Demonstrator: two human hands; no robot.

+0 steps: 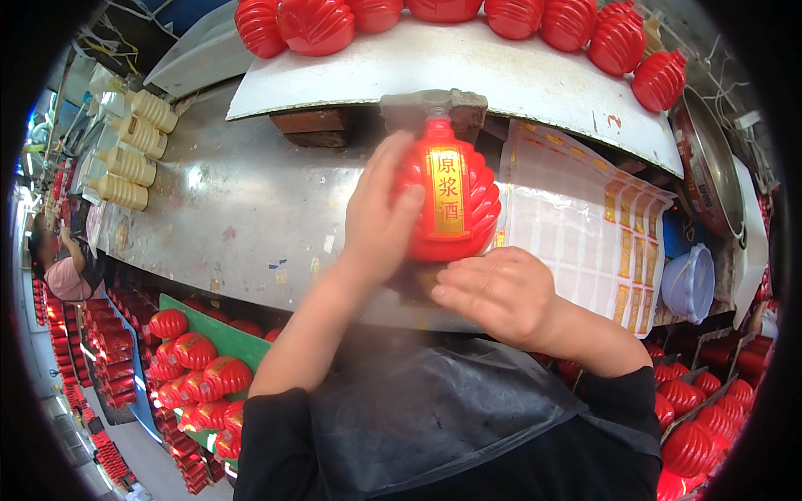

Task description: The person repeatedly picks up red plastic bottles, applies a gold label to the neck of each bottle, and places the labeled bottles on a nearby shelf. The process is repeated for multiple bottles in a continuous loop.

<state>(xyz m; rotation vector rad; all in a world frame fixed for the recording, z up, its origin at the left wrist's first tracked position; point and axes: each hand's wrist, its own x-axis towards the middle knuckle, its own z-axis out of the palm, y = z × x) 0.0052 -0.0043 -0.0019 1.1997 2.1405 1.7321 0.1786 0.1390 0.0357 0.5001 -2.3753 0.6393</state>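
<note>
A red ribbed flask-shaped bottle (451, 204) lies on the metal worktable (234, 209) in front of me, its neck pointing away against a grey block (434, 107). A gold label strip runs down its face. My left hand (380, 221) grips the bottle's left side. My right hand (501, 292) lies flat at the bottle's lower edge, fingertips pressing near the label's bottom end.
A sheet of gold labels (585, 234) lies to the right. More red bottles (568, 25) line a white board (501, 75) at the back and fill crates (196, 376) below. Cream bottles (125, 167) stand far left. A pale bucket (689, 284) sits right. A person (63, 267) works at left.
</note>
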